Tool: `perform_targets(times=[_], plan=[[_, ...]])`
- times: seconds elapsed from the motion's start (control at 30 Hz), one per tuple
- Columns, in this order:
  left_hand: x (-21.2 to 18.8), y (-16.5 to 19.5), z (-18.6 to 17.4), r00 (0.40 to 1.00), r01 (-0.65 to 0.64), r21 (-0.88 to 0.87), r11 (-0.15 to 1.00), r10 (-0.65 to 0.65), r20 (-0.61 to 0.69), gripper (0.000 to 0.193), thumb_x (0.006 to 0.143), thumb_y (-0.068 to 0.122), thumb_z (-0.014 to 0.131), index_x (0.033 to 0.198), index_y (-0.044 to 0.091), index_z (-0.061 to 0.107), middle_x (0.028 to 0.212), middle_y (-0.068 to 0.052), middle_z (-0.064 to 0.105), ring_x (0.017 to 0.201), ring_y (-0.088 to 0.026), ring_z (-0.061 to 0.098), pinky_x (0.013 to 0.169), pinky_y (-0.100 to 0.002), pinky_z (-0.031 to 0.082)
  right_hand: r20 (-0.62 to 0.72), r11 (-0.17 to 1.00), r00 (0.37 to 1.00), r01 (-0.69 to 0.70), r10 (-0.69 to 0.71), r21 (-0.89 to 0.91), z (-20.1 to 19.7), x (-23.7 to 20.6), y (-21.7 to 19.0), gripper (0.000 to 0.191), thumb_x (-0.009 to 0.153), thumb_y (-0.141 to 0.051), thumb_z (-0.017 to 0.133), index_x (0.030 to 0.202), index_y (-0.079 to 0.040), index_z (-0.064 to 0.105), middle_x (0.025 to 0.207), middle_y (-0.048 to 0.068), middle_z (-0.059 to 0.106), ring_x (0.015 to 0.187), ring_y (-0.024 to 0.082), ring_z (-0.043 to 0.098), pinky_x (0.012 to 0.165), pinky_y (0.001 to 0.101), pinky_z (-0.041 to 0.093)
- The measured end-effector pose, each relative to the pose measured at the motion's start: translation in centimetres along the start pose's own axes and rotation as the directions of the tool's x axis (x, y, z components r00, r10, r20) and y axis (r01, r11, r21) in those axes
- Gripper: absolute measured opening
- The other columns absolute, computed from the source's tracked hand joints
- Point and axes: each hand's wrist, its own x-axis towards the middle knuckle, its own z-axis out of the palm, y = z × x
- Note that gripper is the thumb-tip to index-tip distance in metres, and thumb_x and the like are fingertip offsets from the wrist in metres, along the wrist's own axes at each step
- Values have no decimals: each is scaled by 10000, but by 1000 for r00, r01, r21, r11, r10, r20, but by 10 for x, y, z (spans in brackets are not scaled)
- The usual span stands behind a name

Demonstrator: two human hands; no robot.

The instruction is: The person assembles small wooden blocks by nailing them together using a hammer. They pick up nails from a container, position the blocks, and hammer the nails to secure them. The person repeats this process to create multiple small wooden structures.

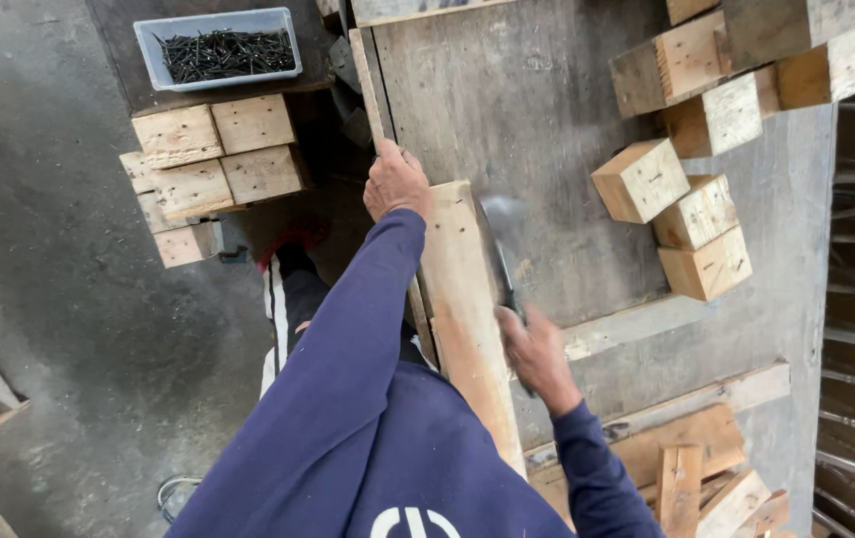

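Plank: a long pale wooden board lies on the grey plywood bench top, its long axis running from near the person's body away towards the top of the view, tilted slightly leftward at the far end.
Bench top: a wide worn grey sheet, with a thin wooden strip along its left edge, just beyond the plank's far end.
Left hand: the left hand is closed over the far end of the plank at its left corner, fingers curled over the edge, pressing it down on the bench.
Right hand: the right hand is wrapped tight round the handle of a hammer, just to the right of the plank, about halfway along its length.
Hammer: its handle points away from the person, roughly parallel to the plank; the blurred head hangs above the plank's right edge, a little nearer the body than the left hand.
Key relation: the hammer head lies between the two hands, nearer the left one, over the far part of the plank.
Blocks: cut wooden blocks sit well to the right; another stack of blocks stands to the left, off the bench.
Nails: a grey plastic tray of dark nails sits beyond the left stack, well apart from both hands.
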Motion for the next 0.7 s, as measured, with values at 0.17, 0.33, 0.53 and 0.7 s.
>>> perform_targets(times=[0.17,0.33,0.53,0.7], plan=[[1,4,5,999,34,74,997,-35,15,206,1014,290,565,1063,92,536,960,-165,732,874,-416,704,741,-543,541,-3,667,998,-43,67,744,-45,-18,10,394,1060,-354,635,1187,16,584,867,72,635,653,132,581,581,268,483],[0,4,10,997,74,43,996,-74,-9,220,1003,302,576,1065,94,539,971,-167,723,882,-400,707,734,-523,551,-548,489,700,713,-457,503,-116,-7,-17,542,993,-613,592,1219,-122,628,929,50,636,655,168,609,607,292,534],[-1,2,10,998,31,-25,999,-33,-57,240,989,290,585,1085,75,543,975,-175,722,892,-407,700,753,-527,543,288,870,859,-474,423,138,0,12,-2,273,1007,-307,607,1002,-35,594,616,107,574,474,169,546,473,311,451],[-1,3,10,997,71,-20,997,-71,1,221,998,303,567,1018,84,561,961,-170,725,899,-395,709,753,-518,551,-164,640,982,188,-98,745,-56,-17,27,391,1057,-346,608,1174,24,563,916,157,607,679,193,595,593,310,536]])
